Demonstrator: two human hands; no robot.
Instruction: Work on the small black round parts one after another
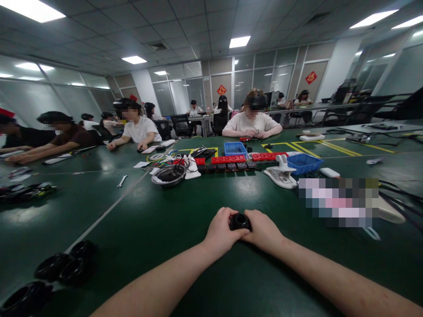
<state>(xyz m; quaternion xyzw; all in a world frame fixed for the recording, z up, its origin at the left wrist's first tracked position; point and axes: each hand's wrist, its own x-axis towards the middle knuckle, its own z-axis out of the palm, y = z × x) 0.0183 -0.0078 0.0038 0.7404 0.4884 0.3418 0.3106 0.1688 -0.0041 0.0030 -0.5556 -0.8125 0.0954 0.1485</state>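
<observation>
A small black ring-shaped part [240,221] with a round hole facing up is between my two hands, low over the green table [158,229]. My left hand [222,229] grips its left side, with the thumb across the near edge. Around its right side are the fingers of my right hand [263,229], which meet my left thumb at the front. Several larger black rings [76,269] lie at the lower left of the table, away from both hands.
Across the table sits a person [253,121]. Between us are red power strips [228,159], blue trays [302,164], a white clip stand [282,172] and a bowl [168,175] with dark contents. A wrench [122,181] lies left; cables [396,198] lie right.
</observation>
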